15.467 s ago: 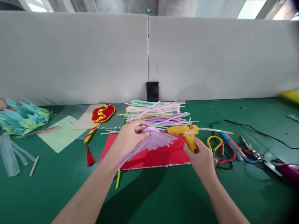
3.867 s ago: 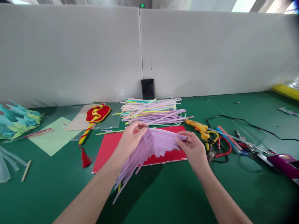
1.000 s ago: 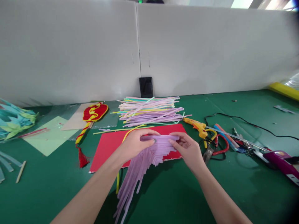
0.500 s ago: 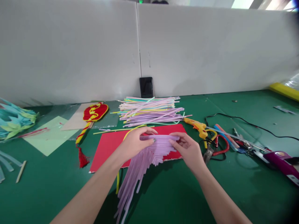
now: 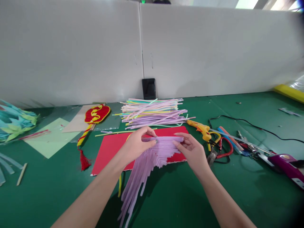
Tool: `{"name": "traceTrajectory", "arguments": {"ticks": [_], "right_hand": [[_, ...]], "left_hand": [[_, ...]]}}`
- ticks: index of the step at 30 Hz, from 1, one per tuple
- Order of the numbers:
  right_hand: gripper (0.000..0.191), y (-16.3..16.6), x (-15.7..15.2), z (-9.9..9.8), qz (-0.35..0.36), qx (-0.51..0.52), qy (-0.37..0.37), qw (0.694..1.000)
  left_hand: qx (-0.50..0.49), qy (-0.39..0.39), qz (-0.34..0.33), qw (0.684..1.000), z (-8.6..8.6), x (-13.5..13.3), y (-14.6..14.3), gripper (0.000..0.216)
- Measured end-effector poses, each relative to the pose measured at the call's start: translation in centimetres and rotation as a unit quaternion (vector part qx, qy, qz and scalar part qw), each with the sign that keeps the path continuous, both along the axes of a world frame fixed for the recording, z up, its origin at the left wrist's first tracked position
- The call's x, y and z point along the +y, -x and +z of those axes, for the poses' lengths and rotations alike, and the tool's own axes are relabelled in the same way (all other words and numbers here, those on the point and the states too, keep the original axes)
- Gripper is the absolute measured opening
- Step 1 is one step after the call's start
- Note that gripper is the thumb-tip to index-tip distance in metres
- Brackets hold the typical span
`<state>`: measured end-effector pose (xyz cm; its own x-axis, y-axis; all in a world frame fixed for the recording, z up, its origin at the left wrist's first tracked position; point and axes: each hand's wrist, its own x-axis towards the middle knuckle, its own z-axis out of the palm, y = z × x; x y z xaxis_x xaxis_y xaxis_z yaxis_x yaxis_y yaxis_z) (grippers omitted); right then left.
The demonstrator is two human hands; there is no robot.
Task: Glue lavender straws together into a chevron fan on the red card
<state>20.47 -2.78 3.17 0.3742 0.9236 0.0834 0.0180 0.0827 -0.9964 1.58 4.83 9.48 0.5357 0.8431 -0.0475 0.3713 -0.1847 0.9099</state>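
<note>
Over the red board (image 5: 109, 147) on the green bench (image 5: 59, 198), the left hand (image 5: 137, 144) and right hand (image 5: 192, 150) each pinch the purple strips (image 5: 162, 152) in a narrow grip, top edge running crosswise between them (longer ends trail toward the body, nearer the left).

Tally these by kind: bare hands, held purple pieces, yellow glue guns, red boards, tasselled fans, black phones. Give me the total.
Bare hands: 2 (left hand, right hand)
Purple piece, held: 1
Yellow glue gun: 1
Red board: 1
Tasselled fan: 1
Black phone: 1
Total: 7
</note>
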Motion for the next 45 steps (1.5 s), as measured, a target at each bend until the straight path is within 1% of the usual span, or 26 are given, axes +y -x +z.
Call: {"name": "traceTrajectory", "arguments": {"ticks": [8, 15, 19, 24, 28, 32, 39, 45], "right_hand": [[0.034, 0.07, -0.07, -0.06, 0.007, 0.005, 0.005, 1.000], [0.023, 0.05, -0.12, -0.10, 0.019, -0.008, 0.005, 1.000], [0.028, 0.10, -0.16, -0.06, 0.013, -0.009, 0.008, 1.000], [0.036, 0.27, -0.16, 0.27, 0.024, 0.005, 0.012, 1.000], [0.033, 0.37, -0.24, 0.56, 0.035, 0.013, 0.010, 0.999], [0.029, 0.34, -0.39, 0.76, 0.030, 0.028, 0.032, 0.999], [0.029, 0.11, -0.31, 0.59, 0.027, 0.075, 0.043, 0.996], [0.032, 0.05, -0.26, 0.62, 0.018, 0.077, 0.058, 0.995]], "left_hand": [[0.004, 0.000, -0.024, 1.000, -0.15, 0.10, -0.05, 0.018], [0.025, -0.010, -0.039, 0.999, -0.07, 0.08, 0.11, 0.017], [0.026, -0.009, -0.041, 0.999, 0.03, 0.02, 0.10, 0.016], [0.003, -0.012, -0.044, 0.999, 0.02, -0.05, -0.07, 0.023], [0.001, -0.007, -0.057, 0.998, 0.07, -0.15, -0.08, 0.025], [0.008, -0.001, -0.053, 0.999, 0.18, -0.25, -0.06, 0.025], [0.013, 0.003, -0.054, 0.998, 0.30, -0.37, -0.03, 0.026], [0.016, 0.008, -0.051, 0.999, 0.40, -0.43, -0.08, 0.025]]}}
